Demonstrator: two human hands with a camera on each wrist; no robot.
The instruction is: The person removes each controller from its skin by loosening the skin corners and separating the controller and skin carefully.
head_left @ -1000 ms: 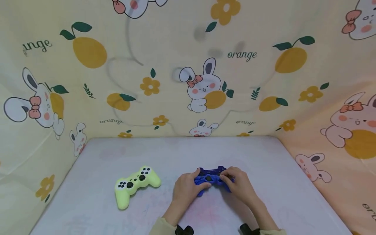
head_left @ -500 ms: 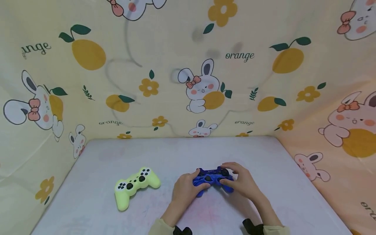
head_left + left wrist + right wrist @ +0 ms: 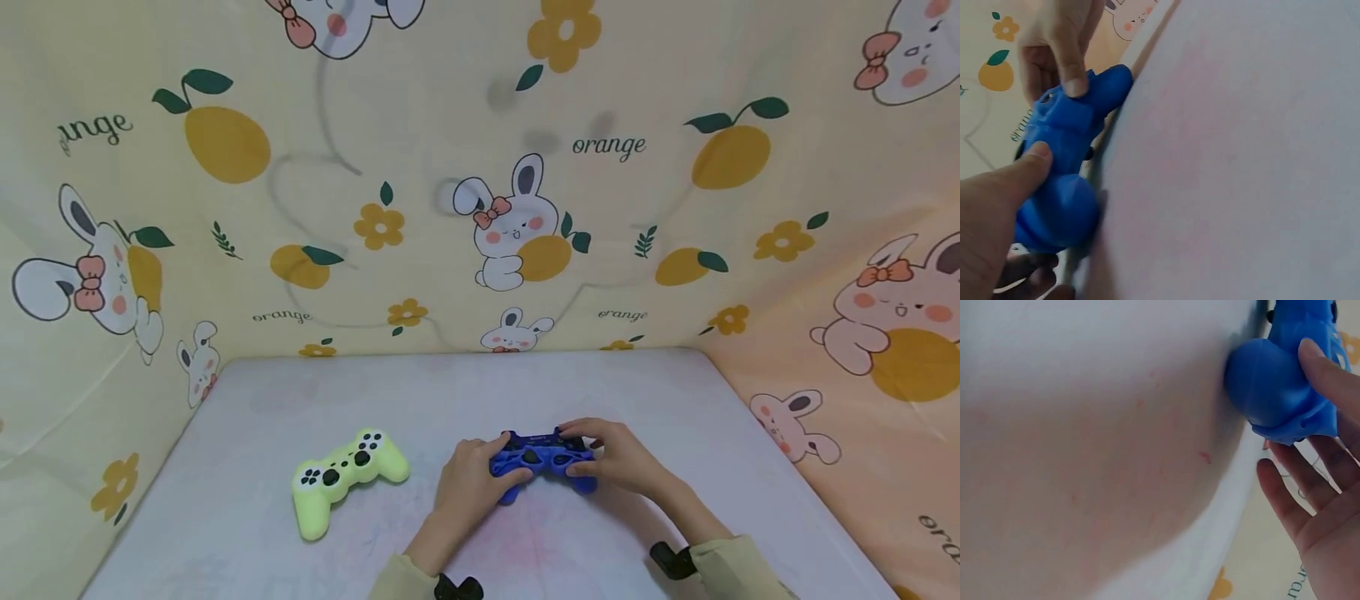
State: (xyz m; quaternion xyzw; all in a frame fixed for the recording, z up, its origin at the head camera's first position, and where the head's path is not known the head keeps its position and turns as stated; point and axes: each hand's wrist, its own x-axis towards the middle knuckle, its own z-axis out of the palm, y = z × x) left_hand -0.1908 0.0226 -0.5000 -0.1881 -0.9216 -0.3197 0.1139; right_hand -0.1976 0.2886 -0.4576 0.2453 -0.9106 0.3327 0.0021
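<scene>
A dark blue game controller, partly inside a brighter blue, flexible-looking cover, is held just above the table by both hands. My left hand grips its left end, thumb on the near face, as the left wrist view shows with the thumb on the blue cover. At the right end my right hand holds it between a thumb on the grip and fingers at the far top edge. In the right wrist view some fingers of that hand spread below the blue grip. The controller's underside is hidden.
A pale yellow-green controller lies on the white table, left of the hands. Patterned cloth with rabbits and oranges hangs behind the table and along its sides. Black straps or mounts sit at both wrists.
My right hand has shifted from pinching the cover near the right stick to holding the right end, thumb lower, fingers at the top edge. Its forearm swung right. The left hand keeps its grip.
</scene>
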